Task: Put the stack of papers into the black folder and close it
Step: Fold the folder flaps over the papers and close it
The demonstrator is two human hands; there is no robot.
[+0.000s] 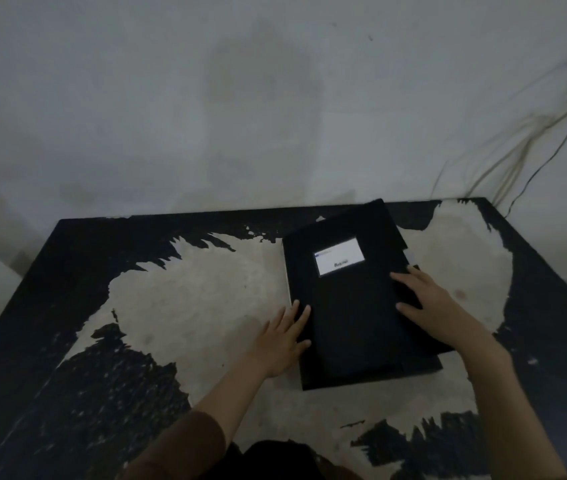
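Note:
The black folder [351, 317] lies flat on the worn table, right of centre, with its cover down and a white label on top. A thin white paper edge shows along its left side and at its right side. My left hand [282, 341] rests flat at the folder's lower left edge, fingers spread onto the cover. On the right half of the cover, my right hand [431, 306] presses down, fingers apart, over a black flap. The papers themselves are hidden under the cover.
The table [178, 306] has a pale worn middle and black peeling borders. A grey wall stands right behind it. Several cables [531, 147] hang down the wall at the far right corner.

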